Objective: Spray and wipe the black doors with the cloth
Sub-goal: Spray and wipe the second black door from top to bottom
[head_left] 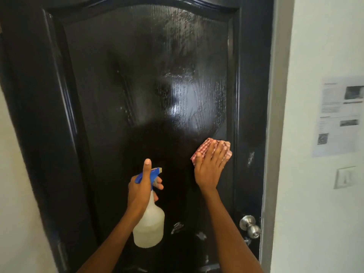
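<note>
A glossy black door (137, 85) fills the view, its upper panel streaked with wet spray. My left hand (140, 191) grips the neck of a translucent spray bottle (150, 227) with a blue trigger head, thumb raised, held just in front of the lower panel. My right hand (209, 166) lies flat with straight fingers on a red-and-white checked cloth (202, 147), pressing it against the right side of the door panel.
A silver round door knob (250, 225) sticks out at the door's lower right. A grey door frame (273, 115) borders the right edge. On the white wall to the right hang a printed paper sheet (338, 115) and a light switch (344, 177).
</note>
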